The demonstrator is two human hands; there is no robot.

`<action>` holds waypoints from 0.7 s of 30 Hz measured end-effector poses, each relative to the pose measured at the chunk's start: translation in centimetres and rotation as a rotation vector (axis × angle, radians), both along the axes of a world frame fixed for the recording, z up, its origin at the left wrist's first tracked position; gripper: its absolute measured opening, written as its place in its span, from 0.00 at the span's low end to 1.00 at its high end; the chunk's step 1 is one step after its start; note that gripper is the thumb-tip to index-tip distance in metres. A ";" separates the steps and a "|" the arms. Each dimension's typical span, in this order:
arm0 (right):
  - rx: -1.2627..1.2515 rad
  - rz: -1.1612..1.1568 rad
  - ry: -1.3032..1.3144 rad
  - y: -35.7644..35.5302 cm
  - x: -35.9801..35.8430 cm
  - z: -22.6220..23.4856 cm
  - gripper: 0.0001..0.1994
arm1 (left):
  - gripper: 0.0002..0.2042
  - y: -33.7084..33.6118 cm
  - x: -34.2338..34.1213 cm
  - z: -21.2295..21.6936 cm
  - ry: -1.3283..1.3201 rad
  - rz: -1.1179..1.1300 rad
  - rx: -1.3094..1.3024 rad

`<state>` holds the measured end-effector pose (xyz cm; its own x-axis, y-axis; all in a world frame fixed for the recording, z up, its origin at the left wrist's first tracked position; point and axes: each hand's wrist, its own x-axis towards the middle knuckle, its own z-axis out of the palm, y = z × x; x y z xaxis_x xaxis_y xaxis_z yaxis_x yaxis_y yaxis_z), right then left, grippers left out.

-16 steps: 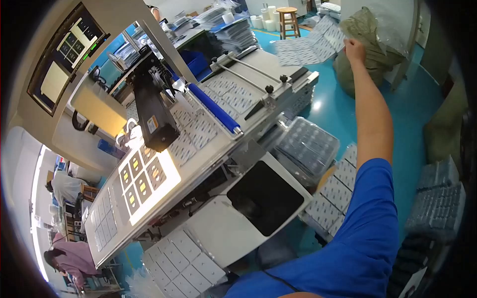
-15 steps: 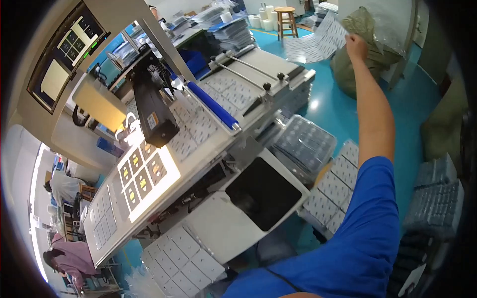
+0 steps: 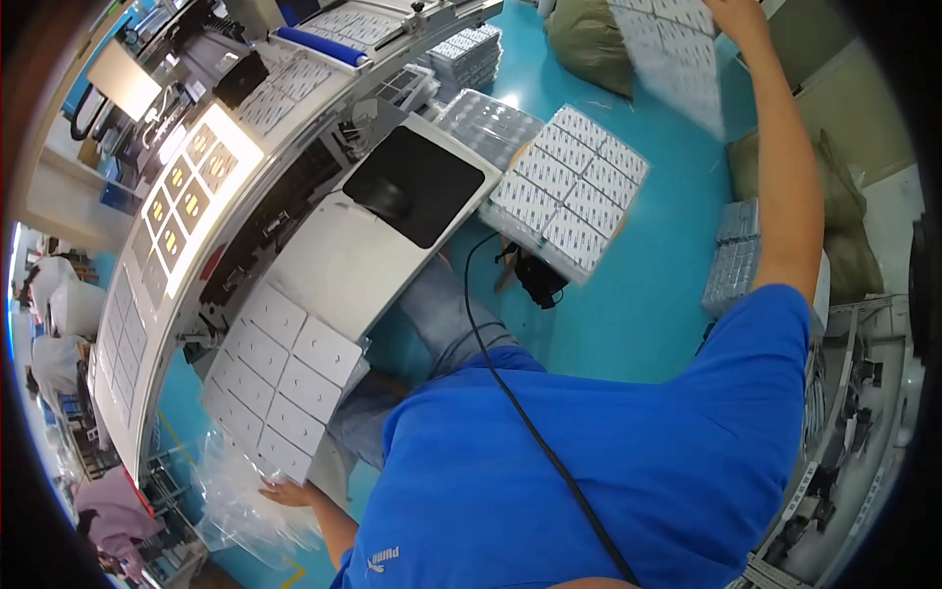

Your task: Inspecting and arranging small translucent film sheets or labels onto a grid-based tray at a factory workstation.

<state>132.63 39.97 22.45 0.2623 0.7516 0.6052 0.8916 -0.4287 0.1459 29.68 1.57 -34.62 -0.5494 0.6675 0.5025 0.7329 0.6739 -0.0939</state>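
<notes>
My right hand (image 3: 734,12) is raised at the top edge, arm stretched out, shut on a large blister sheet of small cells (image 3: 672,59) that hangs blurred above the teal floor. My left hand (image 3: 287,494) lies low at the left with fingers spread. It rests at the lower edge of a white sheet of square cells (image 3: 285,373), on a pile of clear plastic film (image 3: 231,501). My blue shirt fills the lower middle.
A long machine bench (image 3: 324,265) with a lit inspection panel (image 3: 186,177) and a black pad (image 3: 422,187) curves along the left. Stacks of blister sheets (image 3: 569,191) stand on the floor beside green sacks (image 3: 589,39). More stacks (image 3: 736,265) sit at the right.
The view has swung downward toward my body. My right arm has carried the blister sheet from over the far bench to above the floor stacks. My left hand has come into view.
</notes>
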 end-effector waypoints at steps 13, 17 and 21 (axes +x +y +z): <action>0.082 0.196 1.712 -9.7 11.8 -39.5 0.09 | 0.26 -2.0 -1.9 2.1 -0.095 0.119 -0.198; 0.097 0.112 1.767 -8.9 12.0 -41.1 0.11 | 0.25 -1.4 1.7 6.2 -0.402 0.139 0.096; 0.092 0.132 1.772 -8.4 11.1 -41.2 0.12 | 0.25 -1.6 2.0 8.9 -0.396 0.199 0.020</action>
